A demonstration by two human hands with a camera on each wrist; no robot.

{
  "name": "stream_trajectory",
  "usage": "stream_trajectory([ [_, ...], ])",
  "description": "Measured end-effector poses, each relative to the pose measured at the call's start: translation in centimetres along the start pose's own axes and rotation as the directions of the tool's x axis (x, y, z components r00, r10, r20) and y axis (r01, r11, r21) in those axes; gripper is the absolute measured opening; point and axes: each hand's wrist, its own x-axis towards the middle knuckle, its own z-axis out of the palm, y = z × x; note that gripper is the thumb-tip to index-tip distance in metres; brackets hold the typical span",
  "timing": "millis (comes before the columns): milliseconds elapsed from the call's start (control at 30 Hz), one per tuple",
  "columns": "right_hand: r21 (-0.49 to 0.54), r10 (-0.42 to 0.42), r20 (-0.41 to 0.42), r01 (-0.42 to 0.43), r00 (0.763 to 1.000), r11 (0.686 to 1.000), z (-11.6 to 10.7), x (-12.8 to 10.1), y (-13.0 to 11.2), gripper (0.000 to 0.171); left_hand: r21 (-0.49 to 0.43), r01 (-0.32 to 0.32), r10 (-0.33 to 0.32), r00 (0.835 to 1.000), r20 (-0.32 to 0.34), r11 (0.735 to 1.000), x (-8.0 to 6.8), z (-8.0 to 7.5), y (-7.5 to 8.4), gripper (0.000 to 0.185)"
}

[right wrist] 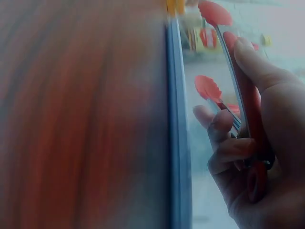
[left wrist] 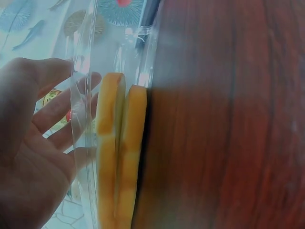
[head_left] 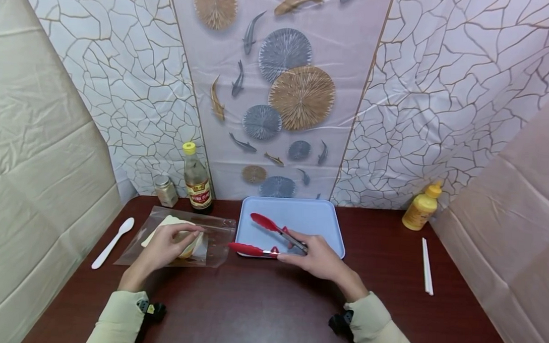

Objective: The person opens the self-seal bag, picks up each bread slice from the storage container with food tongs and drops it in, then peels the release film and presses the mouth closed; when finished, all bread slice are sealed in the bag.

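Observation:
On the left of the table lies a clear plastic bag (head_left: 218, 235) with two slices of bread (left wrist: 128, 129) inside, stacked flat. My left hand (head_left: 165, 246) is over the bag and pinches its upper film between thumb and index finger. The other fingers show through the film in the left wrist view. My right hand (head_left: 319, 256) grips a pair of red-tipped tongs (head_left: 265, 222) by the handles, seen close up in the right wrist view. The tongs' arms are spread apart over a light blue tray (head_left: 318, 216), pointing toward the bag, with nothing between their tips.
A white spoon (head_left: 113, 244) lies left of the bag. Behind it stand a spice jar (head_left: 166, 192) and a dark sauce bottle (head_left: 198, 184) with a yellow cap. At right are a yellow squeeze bottle (head_left: 420, 209) and white chopsticks (head_left: 427, 266). Draped cloth surrounds the table.

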Motion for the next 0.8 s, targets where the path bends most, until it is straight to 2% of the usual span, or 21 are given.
stream_trajectory([
  [233,-0.07,0.067,-0.114,-0.076,0.991,0.995,-4.7,-3.0,3.2,0.084,0.001,0.005,-0.005,1.0,0.011,1.0,0.0,0.0,-0.4,0.016],
  [467,-0.134,0.133,-0.228,-0.166,0.965,0.977,-8.5,-6.1,7.2,0.079,0.031,-0.004,0.004,1.0,0.003,1.0,0.0,0.0,-0.4,0.016],
  [633,-0.168,0.208,-0.277,-0.261,0.938,0.951,-10.8,-7.9,9.4,0.074,0.034,-0.014,0.014,1.0,0.005,0.999,-0.1,0.1,-0.4,0.016],
  [800,-0.181,0.265,-0.296,-0.326,0.918,0.928,-12.2,-8.8,10.8,0.072,0.037,-0.013,0.012,1.0,0.01,0.999,-0.1,0.1,-0.3,0.016],
])
